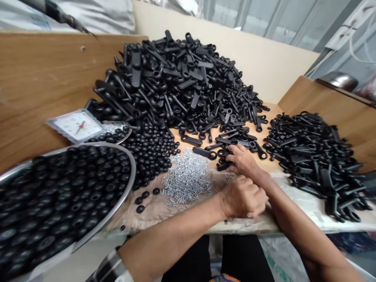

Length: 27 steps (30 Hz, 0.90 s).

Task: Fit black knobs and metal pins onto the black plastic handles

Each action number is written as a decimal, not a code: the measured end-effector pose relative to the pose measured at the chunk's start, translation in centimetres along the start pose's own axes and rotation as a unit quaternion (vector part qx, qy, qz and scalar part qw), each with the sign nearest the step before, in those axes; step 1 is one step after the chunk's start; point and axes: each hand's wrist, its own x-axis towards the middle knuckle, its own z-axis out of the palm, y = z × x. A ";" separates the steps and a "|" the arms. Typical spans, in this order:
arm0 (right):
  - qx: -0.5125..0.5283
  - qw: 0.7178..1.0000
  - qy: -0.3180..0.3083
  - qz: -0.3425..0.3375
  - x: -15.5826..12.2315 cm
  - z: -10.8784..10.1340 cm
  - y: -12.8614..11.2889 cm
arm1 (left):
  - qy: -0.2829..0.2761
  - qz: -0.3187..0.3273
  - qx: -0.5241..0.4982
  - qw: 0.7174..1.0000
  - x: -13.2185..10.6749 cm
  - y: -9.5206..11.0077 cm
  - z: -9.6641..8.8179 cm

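While right hand (245, 160) touches black levers (223, 166), basin (133, 168) holds knobs (76, 188).

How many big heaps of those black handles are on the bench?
2: a larger heap at the back, and a smaller heap to the right of the right hand.

Bench's (308, 207) back edge: you faced cream board (258, 66), metal wall (258, 19) beyond.
Side edges: wooden panels (44, 78) flanked you.

A person's left hand (245, 197) curls into a fist, its forearm (173, 231) slanting in from lower left, while the right hand (244, 160) reaches just beyond, fingers (233, 158) bent and pointing leftward.
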 end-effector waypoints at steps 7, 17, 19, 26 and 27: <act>0.514 0.828 0.197 0.106 -0.9 -0.3 3.8 | 0.034 -0.319 -0.022 0.947 0.7 -2.7 -1.2; 0.727 0.670 0.092 0.120 -1.9 -2.7 4.3 | -0.033 -0.207 0.114 0.971 0.1 -3.3 -0.5; 0.655 0.754 -0.005 0.055 -2.7 -3.3 3.1 | -0.060 -0.169 0.136 0.974 0.3 -3.0 -0.6; 0.321 0.907 0.229 0.149 -4.8 -4.8 2.4 | -0.255 -0.318 0.079 0.910 0.0 -3.9 -0.2; 0.295 0.901 0.270 0.168 -4.8 -5.4 1.6 | -0.261 -0.341 0.069 0.901 -0.1 -3.9 -0.1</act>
